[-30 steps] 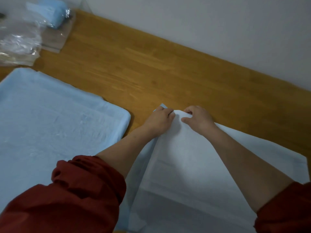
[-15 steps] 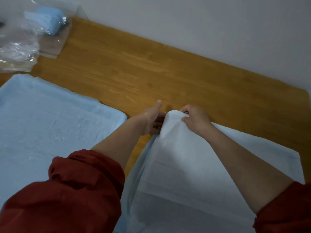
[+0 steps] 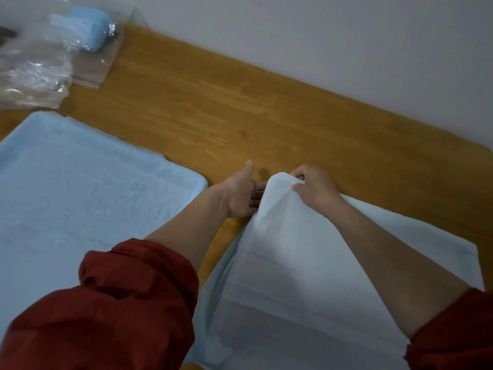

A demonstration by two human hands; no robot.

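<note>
The right hand (image 3: 314, 189) is pinching the lifted corner of a thin pale blue-white disposable sheet (image 3: 288, 263), which is lying across the near right part of the orange-brown wooden table (image 3: 240, 116). The left hand (image 3: 241, 194) is reaching under that raised corner with straight fingers, thumb pointing up. A second light blue flat sheet (image 3: 80, 198) is lying along the table's left edge, apart from the first. Crinkled clear plastic bags (image 3: 34, 73), one holding a folded blue pack (image 3: 89, 25), are sitting at the far left corner.

The left hand (image 3: 241, 194) is letting go of the white pad (image 3: 280, 231) and opening flat beside its corner, while the right hand (image 3: 313, 188) is lifting that pinched corner off the worktop (image 3: 240, 116)
</note>
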